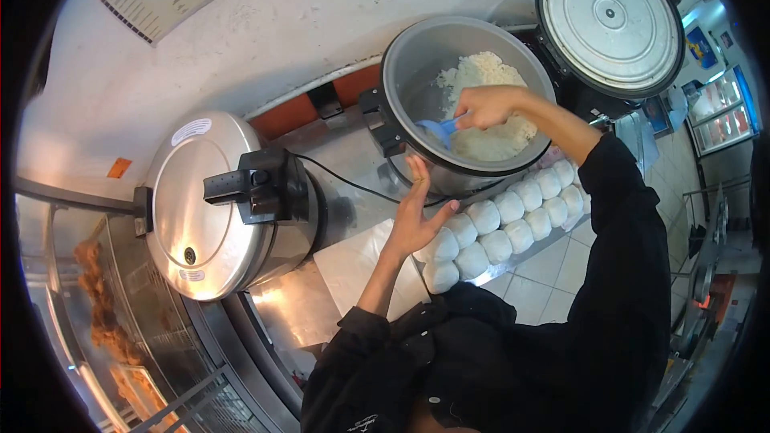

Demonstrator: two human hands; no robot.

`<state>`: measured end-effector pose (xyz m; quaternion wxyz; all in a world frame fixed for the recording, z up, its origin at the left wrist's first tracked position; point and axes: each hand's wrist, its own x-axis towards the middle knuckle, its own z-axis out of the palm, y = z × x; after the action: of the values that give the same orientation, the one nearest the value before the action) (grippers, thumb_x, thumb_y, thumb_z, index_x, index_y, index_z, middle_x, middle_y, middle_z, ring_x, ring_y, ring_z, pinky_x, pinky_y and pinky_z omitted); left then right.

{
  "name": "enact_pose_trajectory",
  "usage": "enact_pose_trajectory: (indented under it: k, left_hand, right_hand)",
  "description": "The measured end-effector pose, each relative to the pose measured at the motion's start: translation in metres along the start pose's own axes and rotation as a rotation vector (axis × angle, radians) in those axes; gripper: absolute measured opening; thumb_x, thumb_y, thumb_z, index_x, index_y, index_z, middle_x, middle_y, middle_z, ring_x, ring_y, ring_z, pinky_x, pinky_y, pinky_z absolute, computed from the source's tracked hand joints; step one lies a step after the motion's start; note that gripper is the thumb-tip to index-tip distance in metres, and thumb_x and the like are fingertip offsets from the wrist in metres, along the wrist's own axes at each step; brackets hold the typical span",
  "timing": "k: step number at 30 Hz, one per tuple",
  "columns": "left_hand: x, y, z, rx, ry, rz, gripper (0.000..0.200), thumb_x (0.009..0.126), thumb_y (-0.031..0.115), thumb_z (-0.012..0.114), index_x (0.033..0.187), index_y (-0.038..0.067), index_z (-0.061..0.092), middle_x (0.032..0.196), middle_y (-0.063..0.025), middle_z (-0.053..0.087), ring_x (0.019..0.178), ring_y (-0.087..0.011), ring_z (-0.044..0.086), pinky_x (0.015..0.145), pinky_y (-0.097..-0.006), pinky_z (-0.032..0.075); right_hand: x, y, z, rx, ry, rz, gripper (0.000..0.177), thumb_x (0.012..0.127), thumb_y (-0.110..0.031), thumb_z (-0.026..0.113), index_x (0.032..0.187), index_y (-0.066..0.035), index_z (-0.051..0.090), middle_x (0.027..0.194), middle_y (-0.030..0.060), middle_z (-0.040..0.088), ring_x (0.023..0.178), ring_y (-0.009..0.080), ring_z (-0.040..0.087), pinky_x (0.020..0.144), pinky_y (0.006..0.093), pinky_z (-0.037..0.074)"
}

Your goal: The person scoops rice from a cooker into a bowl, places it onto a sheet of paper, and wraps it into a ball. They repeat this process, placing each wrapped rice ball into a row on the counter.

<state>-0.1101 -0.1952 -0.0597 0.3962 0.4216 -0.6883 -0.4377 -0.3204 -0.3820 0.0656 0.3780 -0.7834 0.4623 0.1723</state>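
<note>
My right hand is closed around the handle of a blue rice paddle, inside the open rice cooker. The paddle's blade is down at the left part of the pot, beside the white cooked rice. Rice is heaped against the far right wall, and grey pot bottom shows at the left. My left hand, fingers spread, rests against the cooker's near outer side. Right beside it, two rows of white wrapped round portions line the counter edge; what is inside them I cannot make out.
A second rice cooker with its lid down stands at the left. White paper sheets lie on the metal counter. The open cooker's raised lid is at the upper right. A glass food display is at the lower left.
</note>
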Motion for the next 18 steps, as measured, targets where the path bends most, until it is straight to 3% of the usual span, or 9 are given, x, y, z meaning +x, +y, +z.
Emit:
enact_pose_trajectory:
  k: [2, 4, 8, 10, 12, 13, 15, 16, 18]
  left_hand:
    - [0.002, 0.001, 0.0, 0.001, 0.007, 0.004, 0.109, 0.094, 0.031, 0.074, 0.16, -0.009, -0.003, 0.166, -0.037, 0.004, 0.159, -0.0345, 0.003, 0.125, -0.0394, 0.016]
    - [-0.003, 0.002, 0.004, -0.002, 0.0, 0.002, 0.108, 0.094, 0.031, 0.074, 0.16, -0.01, -0.002, 0.166, -0.0372, 0.004, 0.159, -0.0341, 0.003, 0.126, -0.0395, 0.015]
    - [-0.001, -0.005, 0.0, -0.028, 0.057, 0.049, 0.1, 0.096, 0.027, 0.072, 0.161, -0.009, 0.005, 0.168, -0.0311, 0.013, 0.158, -0.0328, 0.013, 0.125, -0.0394, 0.018]
    - [-0.007, -0.011, -0.005, -0.066, 0.074, 0.08, 0.094, 0.097, 0.026, 0.071, 0.162, -0.007, 0.01, 0.169, -0.0282, 0.017, 0.158, -0.0325, 0.02, 0.124, -0.0399, 0.022]
    - [-0.018, -0.015, -0.015, -0.115, 0.105, -0.08, 0.078, 0.099, 0.024, 0.07, 0.161, -0.001, 0.029, 0.163, -0.0226, 0.037, 0.149, -0.0312, 0.041, 0.119, -0.0409, 0.034]
    - [-0.025, -0.015, -0.018, -0.116, 0.115, -0.079, 0.078, 0.099, 0.024, 0.07, 0.161, -0.001, 0.029, 0.163, -0.0226, 0.037, 0.149, -0.0312, 0.041, 0.119, -0.0409, 0.034]
    - [-0.044, -0.015, -0.027, -0.201, 0.195, -0.162, 0.061, 0.098, 0.02, 0.069, 0.152, 0.001, 0.047, 0.149, -0.0226, 0.056, 0.137, -0.0321, 0.056, 0.113, -0.0396, 0.042]
    - [-0.056, -0.018, -0.032, -0.2, 0.212, -0.164, 0.061, 0.098, 0.02, 0.069, 0.152, 0.001, 0.047, 0.149, -0.0226, 0.056, 0.137, -0.0321, 0.056, 0.113, -0.0396, 0.042]
    - [-0.085, -0.03, -0.041, -0.163, 0.276, -0.156, 0.046, 0.101, 0.015, 0.065, 0.144, 0.002, 0.057, 0.132, -0.0174, 0.069, 0.121, -0.0254, 0.066, 0.104, -0.0377, 0.049]
  right_hand:
    - [0.008, -0.032, 0.015, -0.13, 0.021, -0.046, 0.029, 0.089, -0.019, 0.06, 0.084, 0.006, 0.074, 0.058, 0.0145, 0.059, 0.047, 0.0274, 0.059, 0.045, 0.041, 0.046]
    - [0.004, -0.062, 0.027, -0.358, 0.068, 0.121, 0.034, 0.092, -0.025, 0.063, 0.088, 0.006, 0.074, 0.067, 0.0196, 0.065, 0.053, 0.0307, 0.063, 0.055, 0.0463, 0.05]
    - [-0.003, -0.011, 0.012, -0.354, 0.077, -0.005, 0.034, 0.093, -0.025, 0.064, 0.099, 0.007, 0.075, 0.071, 0.0214, 0.068, 0.057, 0.0317, 0.065, 0.059, 0.0468, 0.051]
    - [-0.022, 0.019, 0.003, -0.005, 0.125, -0.133, 0.035, 0.096, -0.025, 0.063, 0.113, 0.003, 0.074, 0.062, 0.0074, 0.06, 0.044, 0.0164, 0.049, 0.041, 0.0344, 0.038]
    - [-0.049, 0.024, -0.013, 0.171, 0.031, -0.028, 0.038, 0.099, -0.028, 0.064, 0.124, 0.0, 0.07, 0.062, 0.0028, 0.055, 0.044, 0.0118, 0.043, 0.041, 0.0308, 0.032]
    - [-0.059, 0.028, -0.019, 0.356, -0.062, 0.078, 0.043, 0.102, -0.031, 0.065, 0.135, -0.003, 0.067, 0.062, -0.0018, 0.05, 0.044, 0.0072, 0.037, 0.041, 0.0272, 0.026]
    - [-0.072, 0.043, -0.016, 0.485, -0.062, 0.068, 0.044, 0.103, -0.031, 0.063, 0.138, -0.005, 0.065, 0.062, -0.0039, 0.046, 0.044, 0.0052, 0.034, 0.041, 0.0252, 0.024]
    - [-0.077, 0.047, -0.013, 0.622, -0.062, 0.064, 0.044, 0.105, -0.032, 0.061, 0.141, -0.006, 0.063, 0.061, -0.006, 0.041, 0.045, 0.0031, 0.031, 0.042, 0.0232, 0.021]
    - [-0.088, 0.046, -0.002, 0.665, 0.009, 0.033, 0.045, 0.105, -0.032, 0.061, 0.142, -0.006, 0.061, 0.062, -0.006, 0.041, 0.045, 0.0029, 0.031, 0.042, 0.0222, 0.022]
